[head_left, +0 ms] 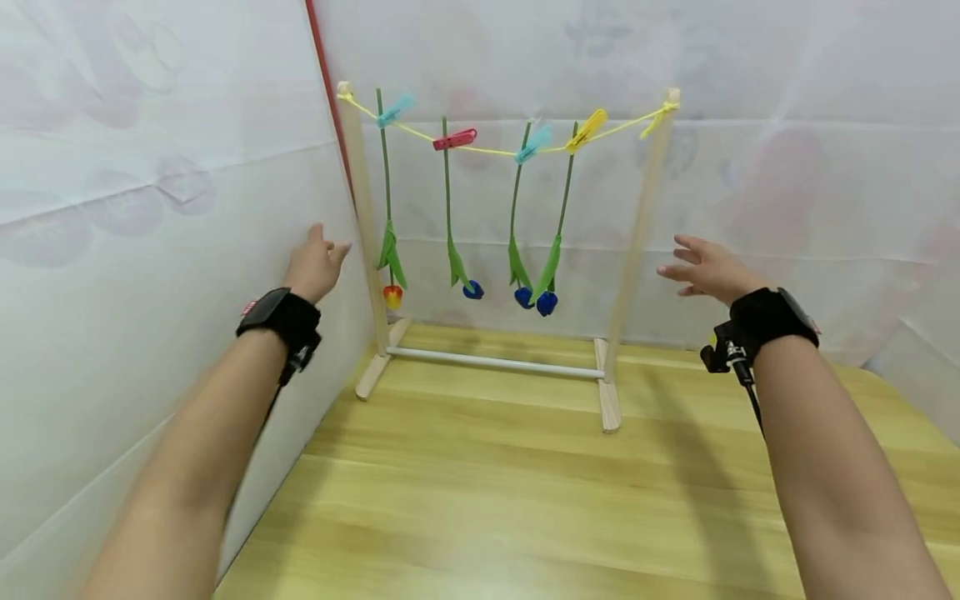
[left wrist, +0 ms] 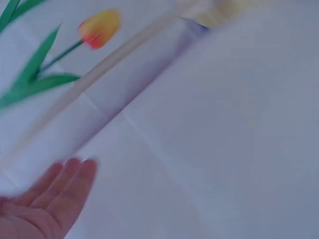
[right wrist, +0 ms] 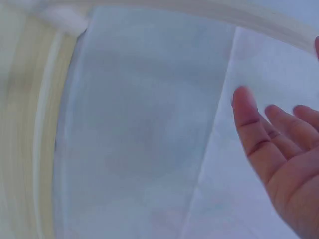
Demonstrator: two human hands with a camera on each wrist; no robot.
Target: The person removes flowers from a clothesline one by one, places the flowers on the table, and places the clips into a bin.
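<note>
A small wooden rack [head_left: 637, 242] stands at the back of the table, with a yellow string [head_left: 487, 152] between its two posts. Several artificial tulips hang upside down from coloured pegs: an orange-red one [head_left: 392, 295] at the left, then three blue ones [head_left: 472, 290]. My left hand [head_left: 315, 265] is raised and open beside the left post, holding nothing. My right hand [head_left: 705, 268] hovers open just right of the right post, fingers spread, empty. The left wrist view shows the orange tulip [left wrist: 99, 27] blurred above my fingers [left wrist: 65, 186].
White sheeting [head_left: 150, 208] walls the scene at the left and behind the rack. The wooden table [head_left: 525, 483] stretches toward me. A red strip [head_left: 330, 100] runs down the corner by the left post.
</note>
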